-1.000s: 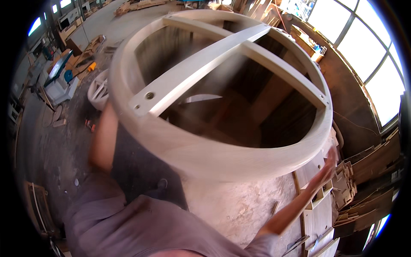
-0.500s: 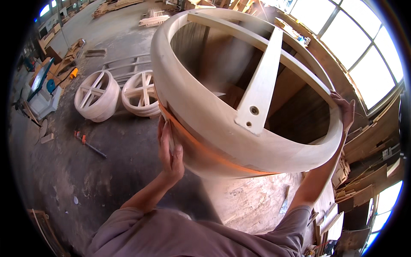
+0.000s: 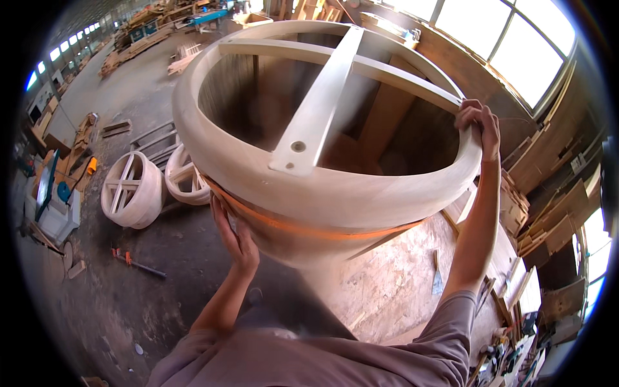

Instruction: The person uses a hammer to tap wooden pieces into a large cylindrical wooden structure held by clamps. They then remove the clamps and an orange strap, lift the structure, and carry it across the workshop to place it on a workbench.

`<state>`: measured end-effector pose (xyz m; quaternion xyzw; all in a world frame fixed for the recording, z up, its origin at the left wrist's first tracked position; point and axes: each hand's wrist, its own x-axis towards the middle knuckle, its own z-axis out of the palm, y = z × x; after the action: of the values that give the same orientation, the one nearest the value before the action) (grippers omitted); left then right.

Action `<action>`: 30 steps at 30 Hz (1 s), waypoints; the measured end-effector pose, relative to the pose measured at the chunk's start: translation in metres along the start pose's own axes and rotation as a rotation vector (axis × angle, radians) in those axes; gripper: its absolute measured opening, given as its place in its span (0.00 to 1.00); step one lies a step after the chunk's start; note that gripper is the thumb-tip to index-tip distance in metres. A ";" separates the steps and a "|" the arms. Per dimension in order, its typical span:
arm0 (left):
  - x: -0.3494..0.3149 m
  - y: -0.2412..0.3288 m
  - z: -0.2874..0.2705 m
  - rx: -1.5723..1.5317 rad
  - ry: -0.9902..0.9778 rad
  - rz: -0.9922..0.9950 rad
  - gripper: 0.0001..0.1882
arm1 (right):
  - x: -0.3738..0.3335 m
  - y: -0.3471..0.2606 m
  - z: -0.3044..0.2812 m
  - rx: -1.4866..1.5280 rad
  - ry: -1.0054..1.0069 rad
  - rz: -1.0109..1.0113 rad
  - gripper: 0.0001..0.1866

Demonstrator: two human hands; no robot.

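Observation:
A large pale wooden drum (image 3: 361, 187) with a thick rounded rim fills the upper middle, its open top tilted toward me. Two flat crossed braces (image 3: 316, 103) span the opening, and the wide one has two holes at its near end. An orange strap (image 3: 303, 227) runs around the side below the rim. My left hand (image 3: 235, 238) is against the drum's lower left side, below the strap, partly hidden by the drum. My right hand (image 3: 480, 122) is curled over the rim at the right, near a brace end. The drum's underside is hidden.
Two smaller wooden drums (image 3: 132, 190) with crossed braces stand on the floor at the left, near a bar clamp (image 3: 138, 264). Under the big drum is a worn work table (image 3: 393, 284) with a scraper (image 3: 437, 277). Wooden boards (image 3: 554, 213) lean along the right wall.
The view has shifted, and the large drum now appears farther left, overlapping more of one small drum. Its top brace sits farther left too. Both hands stay on the drum.

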<state>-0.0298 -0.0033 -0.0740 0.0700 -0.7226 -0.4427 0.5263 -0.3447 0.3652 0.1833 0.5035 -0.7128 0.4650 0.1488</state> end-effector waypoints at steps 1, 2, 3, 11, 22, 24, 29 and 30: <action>-0.001 0.002 0.004 -0.006 0.006 -0.043 0.32 | 0.001 0.007 0.000 0.032 0.012 -0.047 0.34; -0.002 0.004 0.007 -0.041 0.033 -0.046 0.31 | 0.001 0.013 0.000 0.063 0.020 -0.095 0.35; -0.004 0.007 0.009 -0.093 0.026 -0.042 0.31 | -0.003 0.017 0.001 0.101 -0.014 -0.208 0.35; -0.005 0.054 0.018 0.051 -0.150 0.156 0.35 | -0.062 -0.030 -0.013 -0.057 0.216 0.062 0.33; 0.088 -0.037 0.096 -0.779 -0.291 -0.624 0.29 | -0.153 -0.232 0.107 -0.835 0.789 0.345 0.29; 0.142 -0.073 0.128 -0.638 -0.340 -0.539 0.27 | -0.123 -0.263 0.181 -1.142 0.738 0.444 0.14; 0.221 -0.130 0.129 -0.286 -0.322 -0.202 0.21 | -0.045 -0.300 0.299 -0.766 0.693 -0.131 0.11; 0.226 -0.127 0.108 -0.254 -0.257 -0.151 0.20 | -0.054 -0.306 0.300 -0.786 0.706 -0.107 0.11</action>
<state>-0.2629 -0.1463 -0.0126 -0.0003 -0.7149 -0.5738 0.3996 0.0183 0.1344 0.1461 0.2582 -0.7132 0.2955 0.5808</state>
